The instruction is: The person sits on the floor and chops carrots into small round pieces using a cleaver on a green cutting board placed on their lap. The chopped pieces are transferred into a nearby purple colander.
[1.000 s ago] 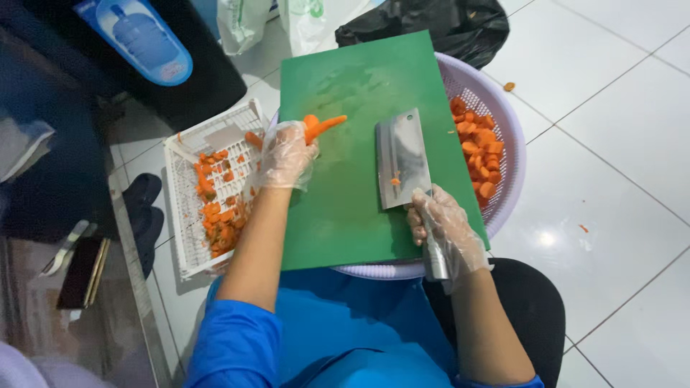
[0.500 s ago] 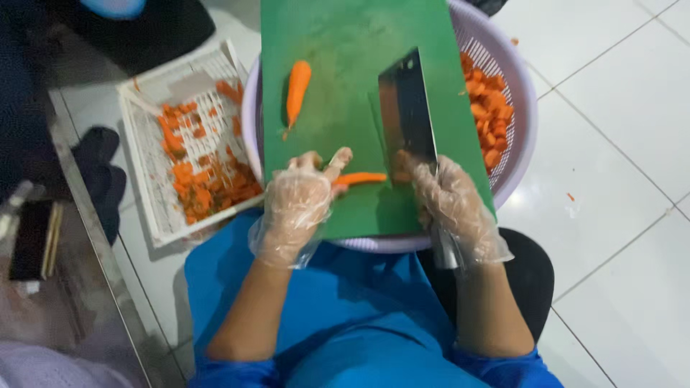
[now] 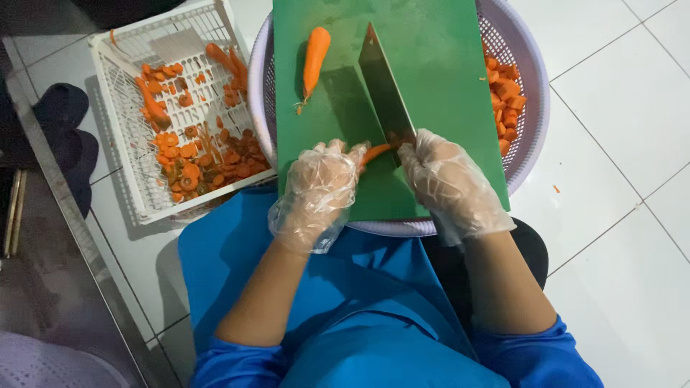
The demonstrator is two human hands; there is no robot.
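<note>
A green cutting board (image 3: 438,65) lies across a lilac plastic basket (image 3: 532,93). My left hand (image 3: 316,190), in a clear plastic glove, pins a thin carrot (image 3: 375,151) down on the near part of the board. My right hand (image 3: 449,183), also gloved, grips the handle of a cleaver (image 3: 384,90), whose blade is tilted on edge over the board right by that carrot. Another whole carrot (image 3: 315,57) lies apart on the far left of the board.
Cut carrot pieces (image 3: 507,97) fill the basket to the right of the board. A white slatted crate (image 3: 162,108) on the left holds carrot peels and ends. White tiled floor surrounds everything; a metal edge (image 3: 65,223) and dark shoes (image 3: 61,136) sit at the left.
My left hand brought a carrot from the far side of the board to its near part. The cleaver swung from lying flat to standing on edge beside the carrot.
</note>
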